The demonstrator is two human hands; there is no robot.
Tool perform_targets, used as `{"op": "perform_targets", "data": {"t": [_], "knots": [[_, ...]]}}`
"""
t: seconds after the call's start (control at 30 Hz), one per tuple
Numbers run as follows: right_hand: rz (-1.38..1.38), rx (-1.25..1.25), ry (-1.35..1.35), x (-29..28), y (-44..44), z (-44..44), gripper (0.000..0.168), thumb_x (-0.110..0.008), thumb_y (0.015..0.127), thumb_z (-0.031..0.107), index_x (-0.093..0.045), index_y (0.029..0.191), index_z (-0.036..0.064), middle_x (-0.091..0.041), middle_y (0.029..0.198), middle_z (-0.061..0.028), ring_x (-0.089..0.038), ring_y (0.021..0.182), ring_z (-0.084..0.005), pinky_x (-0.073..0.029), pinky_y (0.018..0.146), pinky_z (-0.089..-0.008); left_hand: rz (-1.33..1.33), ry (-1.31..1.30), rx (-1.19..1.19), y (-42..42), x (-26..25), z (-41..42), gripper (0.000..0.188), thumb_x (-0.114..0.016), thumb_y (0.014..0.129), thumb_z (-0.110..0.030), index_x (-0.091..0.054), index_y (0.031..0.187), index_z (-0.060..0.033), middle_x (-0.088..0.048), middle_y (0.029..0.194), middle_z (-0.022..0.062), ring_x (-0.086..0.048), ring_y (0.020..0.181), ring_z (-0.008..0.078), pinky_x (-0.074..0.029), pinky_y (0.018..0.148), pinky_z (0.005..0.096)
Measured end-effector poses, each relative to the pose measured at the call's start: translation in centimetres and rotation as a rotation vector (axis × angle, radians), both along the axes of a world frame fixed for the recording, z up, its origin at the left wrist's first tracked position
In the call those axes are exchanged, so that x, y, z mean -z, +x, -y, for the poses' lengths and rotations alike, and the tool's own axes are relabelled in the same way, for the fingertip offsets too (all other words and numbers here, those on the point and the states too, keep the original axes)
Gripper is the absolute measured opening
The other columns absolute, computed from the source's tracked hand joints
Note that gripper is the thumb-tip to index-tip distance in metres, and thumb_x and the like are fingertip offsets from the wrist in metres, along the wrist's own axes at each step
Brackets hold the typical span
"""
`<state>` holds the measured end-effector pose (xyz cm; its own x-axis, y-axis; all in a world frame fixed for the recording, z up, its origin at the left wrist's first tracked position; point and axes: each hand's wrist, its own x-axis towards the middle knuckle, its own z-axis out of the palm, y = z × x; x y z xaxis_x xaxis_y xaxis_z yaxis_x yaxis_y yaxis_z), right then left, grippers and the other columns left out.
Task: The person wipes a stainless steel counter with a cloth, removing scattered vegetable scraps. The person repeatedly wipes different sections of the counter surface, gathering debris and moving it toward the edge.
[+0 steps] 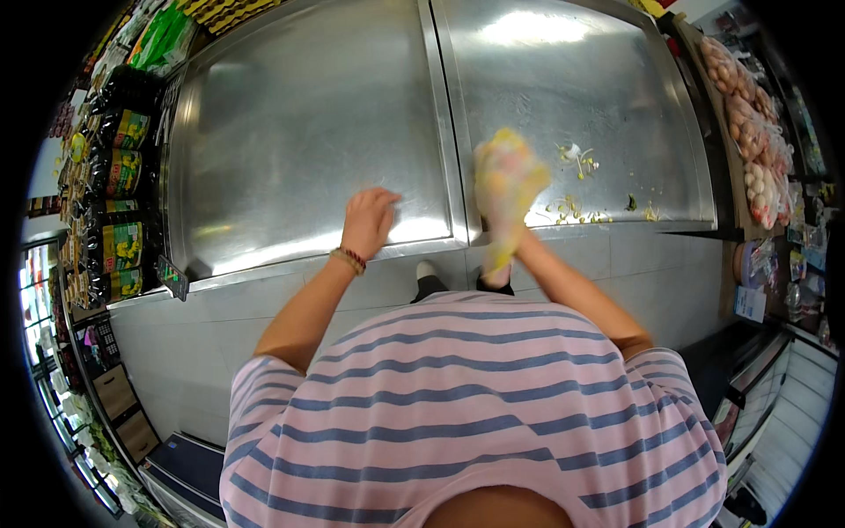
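Observation:
Two stainless steel table surfaces meet in front of me, the left one and the right one. My left hand rests near the front edge of the left surface, fingers loosely curled, holding nothing that I can see. A blurred yellow and white cloth hangs in my right hand, which it mostly covers, over the front left part of the right surface. Right of the cloth lies a small clump of bean sprouts. More sprout scraps and a dark green bit are strewn by the front edge.
Dark bottles with green labels line the left side, with a small dark device near the front corner. Bags of eggs stand on a shelf at the right. A raised metal rim divides the two surfaces.

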<state>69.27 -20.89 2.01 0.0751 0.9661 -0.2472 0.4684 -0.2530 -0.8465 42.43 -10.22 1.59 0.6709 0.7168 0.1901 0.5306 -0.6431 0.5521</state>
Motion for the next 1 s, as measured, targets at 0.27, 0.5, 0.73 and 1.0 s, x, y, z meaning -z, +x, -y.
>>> {"op": "perform_targets", "data": {"t": [0.27,0.5,0.73,1.0], "knots": [[0.787,-0.138,0.361,-2.1,-6.0,-3.7,0.046,-0.055,0.085,0.026,-0.054,0.125,0.003,-0.05,0.134,-0.0191,-0.038,0.13,-0.0348,-0.023,0.113,-0.0434,-0.123,0.077,-0.001,-1.0,0.9,1.3,0.03,-0.055,0.085,-0.015,-0.058,0.114,-0.008,-0.055,0.113,0.0117,-0.047,0.117,0.0299,-0.029,0.106,0.0514],[0.636,0.148,0.485,2.3,-2.5,-15.5,0.052,-0.05,0.09,0.027,-0.045,0.135,0.002,-0.04,0.143,-0.0181,-0.03,0.136,-0.0355,-0.021,0.114,-0.0434,-0.154,0.017,-0.012,-0.7,0.5,1.4,0.031,-0.055,0.086,-0.018,-0.058,0.114,-0.0081,-0.055,0.113,0.0107,-0.046,0.117,0.0289,-0.028,0.108,0.0509],[0.92,0.072,0.632,2.9,1.3,-25.5,0.049,-0.043,0.09,0.032,-0.051,0.13,0.005,-0.048,0.138,-0.0159,-0.033,0.135,-0.0333,-0.018,0.115,-0.0419,-0.165,0.022,-0.023,-0.5,0.2,1.3,0.029,-0.054,0.084,-0.014,-0.059,0.112,-0.0085,-0.055,0.112,0.0105,-0.048,0.115,0.0295,-0.03,0.107,0.0505],[0.823,-0.052,0.378,2.9,-1.2,-21.3,0.043,-0.046,0.089,0.031,-0.057,0.124,0.008,-0.058,0.128,-0.0135,-0.048,0.121,-0.0317,-0.028,0.107,-0.0423,-0.118,0.097,-0.024,-1.4,1.1,1.5,0.028,-0.055,0.081,-0.011,-0.061,0.108,-0.0065,-0.056,0.107,0.0119,-0.049,0.11,0.031,-0.034,0.102,0.0479]]}}
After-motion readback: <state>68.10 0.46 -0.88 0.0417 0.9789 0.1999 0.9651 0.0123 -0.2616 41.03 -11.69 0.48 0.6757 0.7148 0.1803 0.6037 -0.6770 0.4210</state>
